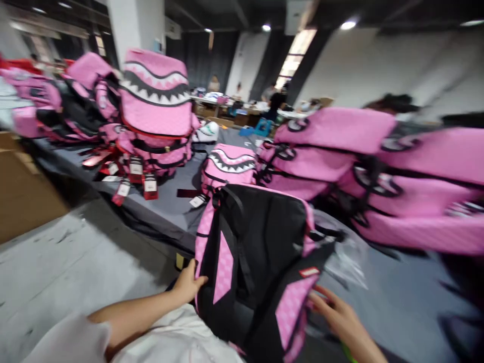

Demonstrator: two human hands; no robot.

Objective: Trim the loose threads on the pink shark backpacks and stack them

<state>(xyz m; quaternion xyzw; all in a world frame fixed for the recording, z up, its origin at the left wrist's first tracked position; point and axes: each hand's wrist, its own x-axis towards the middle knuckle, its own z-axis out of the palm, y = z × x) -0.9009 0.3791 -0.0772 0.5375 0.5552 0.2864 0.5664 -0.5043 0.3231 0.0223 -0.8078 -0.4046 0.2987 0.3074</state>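
A pink and black backpack (270, 222) stands close in front of me, its black padded back panel and shoulder straps facing me. My left hand (190, 282) grips its left edge, with the thumb on the near side and the other fingers partly hidden behind. On the other side, my right hand (330, 305) has its fingers apart at the backpack's right edge, beside the strap with a small red label. Whether those fingertips press on the fabric is hard to see. Just behind stands a smaller pink bag (230, 166) with a white zigzag-teeth print.
Pink backpacks (321, 131) lie stacked on the grey table (408, 297) at right. Another pile with a toothed pink bag (157, 96) and red-white hang tags stands left. Clear plastic (350, 259) lies at right. A cardboard box (28, 191) is at far left; people work behind.
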